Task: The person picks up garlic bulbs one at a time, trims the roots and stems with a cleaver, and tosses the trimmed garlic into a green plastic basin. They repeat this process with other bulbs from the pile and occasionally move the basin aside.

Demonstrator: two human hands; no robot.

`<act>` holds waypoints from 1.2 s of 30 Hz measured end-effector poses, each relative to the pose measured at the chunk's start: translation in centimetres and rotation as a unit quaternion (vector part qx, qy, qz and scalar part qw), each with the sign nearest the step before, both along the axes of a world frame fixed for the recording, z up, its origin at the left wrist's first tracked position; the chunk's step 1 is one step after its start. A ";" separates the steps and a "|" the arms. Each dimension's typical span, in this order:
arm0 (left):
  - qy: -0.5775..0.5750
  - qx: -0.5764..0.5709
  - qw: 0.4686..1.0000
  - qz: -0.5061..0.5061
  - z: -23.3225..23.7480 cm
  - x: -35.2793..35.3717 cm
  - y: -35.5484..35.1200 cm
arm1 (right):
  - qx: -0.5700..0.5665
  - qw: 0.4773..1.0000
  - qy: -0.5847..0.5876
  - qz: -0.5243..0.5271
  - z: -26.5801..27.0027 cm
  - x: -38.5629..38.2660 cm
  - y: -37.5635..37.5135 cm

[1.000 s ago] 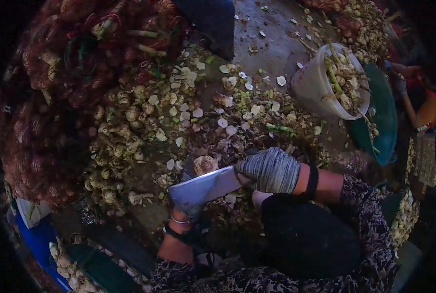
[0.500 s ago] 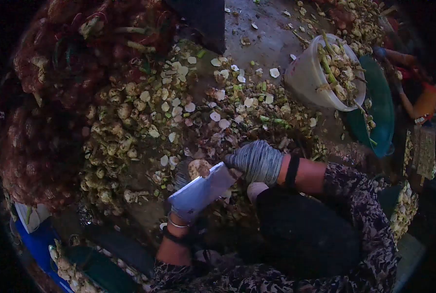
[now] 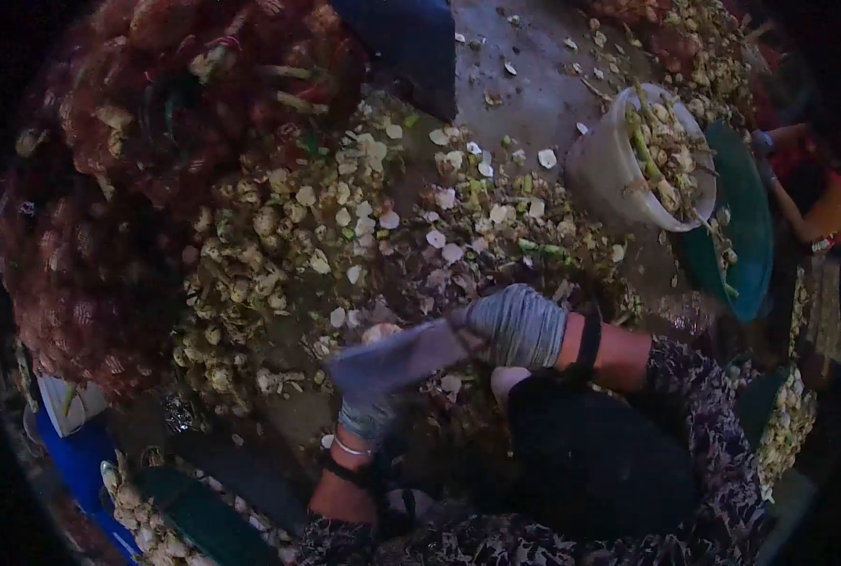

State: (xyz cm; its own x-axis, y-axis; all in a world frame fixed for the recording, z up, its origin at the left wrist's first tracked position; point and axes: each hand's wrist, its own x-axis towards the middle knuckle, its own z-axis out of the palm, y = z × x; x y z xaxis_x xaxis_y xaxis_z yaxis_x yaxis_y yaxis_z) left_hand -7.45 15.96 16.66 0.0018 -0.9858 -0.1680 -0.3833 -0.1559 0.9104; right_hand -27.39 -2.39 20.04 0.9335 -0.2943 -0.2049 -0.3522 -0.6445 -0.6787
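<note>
My right hand (image 3: 519,325), in a grey-blue knit glove, is closed round the handle end of a broad-bladed knife (image 3: 406,357). The wide blade points left and lies across my left hand (image 3: 369,417). That hand is gloved too, with a bracelet at the wrist, and the blade hides most of its fingers. A pale, roundish bulb (image 3: 380,332), garlic-like, shows just past the blade's far edge, held in the left hand. Beneath the hands lie dry skins and trimmings (image 3: 449,283).
Bulbs are heaped (image 3: 241,274) at left beside red net sacks (image 3: 90,292). A white bucket (image 3: 595,179) of stalked bulbs leans by a green basin (image 3: 755,245) at right. Another person's arm (image 3: 783,203) is at far right. A blue container (image 3: 67,462) stands lower left.
The blade has turned from an upward-right slant to a flatter angle and now covers more of the left hand and bulb. The whole view has shifted slightly right and down.
</note>
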 end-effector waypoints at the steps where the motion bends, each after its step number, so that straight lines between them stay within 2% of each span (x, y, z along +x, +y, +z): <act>1: 0.080 0.030 0.996 -0.005 -0.8 -0.3 0.3 | 0.004 0.998 0.019 0.067 0.7 0.5 0.7; 4: 0.218 0.071 0.973 0.004 -3.8 -0.6 1.8 | -0.020 0.994 -0.029 0.099 0.4 0.4 1.3; 8: 0.215 0.072 0.974 0.023 -6.7 -0.8 3.1 | -0.041 0.995 -0.047 0.081 -0.9 0.3 1.6; 10: 0.167 0.069 0.983 0.033 -8.0 -0.6 3.3 | -0.050 0.991 0.082 0.098 0.0 0.8 0.8; 11: 0.119 0.067 0.990 0.035 -8.4 -0.4 3.1 | -0.052 0.990 0.082 0.098 -0.3 0.6 0.4; 12: 0.025 0.060 0.998 0.021 -7.8 0.1 2.4 | -0.055 0.992 0.091 0.069 -1.1 0.2 -0.2; 13: -0.103 0.051 0.993 -0.029 -2.3 0.9 -0.1 | -0.056 0.993 0.099 0.040 -2.1 -0.2 -0.8; 14: -0.104 0.051 0.993 -0.028 -0.5 0.7 -0.2 | -0.056 0.993 0.097 0.041 -3.7 -0.8 -1.6; 16: 0.039 0.019 0.997 0.066 1.2 -0.5 0.2 | -0.051 0.991 0.032 -0.116 -6.7 -2.8 -2.8; 17: 0.221 0.095 0.959 0.146 -2.7 -0.3 1.7 | 0.009 0.985 -0.001 -0.174 -6.5 -3.4 -2.7; 18: 0.217 0.092 0.960 0.151 -1.1 -0.3 0.6 | 0.008 0.986 -0.006 -0.169 -5.2 -2.5 -2.7; 20: 0.027 -0.013 0.987 0.157 1.8 -1.3 -1.0 | 0.023 0.991 0.105 -0.075 -2.5 -1.8 -1.7; 21: 0.010 -0.012 0.992 0.122 1.1 -1.0 -1.1 | 0.006 0.998 0.047 -0.042 -1.7 -1.7 -0.6; 22: 0.041 0.008 0.996 0.082 -0.2 -0.6 -0.7 | 0.007 0.998 0.050 -0.041 -0.9 -1.2 0.0; 24: 0.143 0.046 0.988 0.043 -2.8 -0.2 0.3 | -0.020 0.998 0.012 0.063 1.5 0.1 0.8; 25: 0.176 0.056 0.982 0.034 -3.7 -0.1 0.7 | -0.010 0.997 -0.015 0.080 0.6 -0.1 1.1; 27: 0.191 0.055 0.980 0.029 -5.3 -0.3 1.7 | -0.022 0.995 0.016 0.095 0.8 0.2 1.0; 29: 0.145 0.028 0.989 0.026 -6.2 -0.3 2.0 | -0.034 0.992 0.049 0.111 0.7 0.4 0.8; 31: -0.048 -0.074 0.996 -0.006 -7.1 -0.4 2.0 | -0.044 0.991 0.088 0.089 0.0 0.3 0.7; 32: -0.152 -0.143 0.978 -0.013 -7.7 -0.3 1.7 | -0.045 0.991 0.089 0.090 -0.5 0.2 0.4; 33: -0.153 -0.145 0.977 -0.010 -6.5 -0.7 1.7 | -0.041 0.994 0.100 0.034 -1.3 -0.2 -0.2; 34: 0.087 0.001 0.989 0.118 -4.9 -1.4 2.1 | -0.036 0.993 0.107 -0.021 -2.4 -0.6 -0.8; 35: 0.319 0.146 0.907 0.235 -2.8 -1.8 2.3 | -0.045 0.992 0.095 -0.071 -5.7 -1.8 -1.6; 36: 0.312 0.142 0.908 0.240 -1.1 -1.4 2.5 | -0.055 0.988 0.080 -0.121 -8.2 -3.0 -2.3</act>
State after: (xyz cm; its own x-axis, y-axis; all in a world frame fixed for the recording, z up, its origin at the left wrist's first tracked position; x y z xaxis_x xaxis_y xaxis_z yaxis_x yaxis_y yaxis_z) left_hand -8.86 18.47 15.53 0.2364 -0.8131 -0.5319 0.3677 -0.4319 0.8236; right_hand -30.38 -4.66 11.80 0.7918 -0.5329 -0.2985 -0.6015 -0.5958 -0.5322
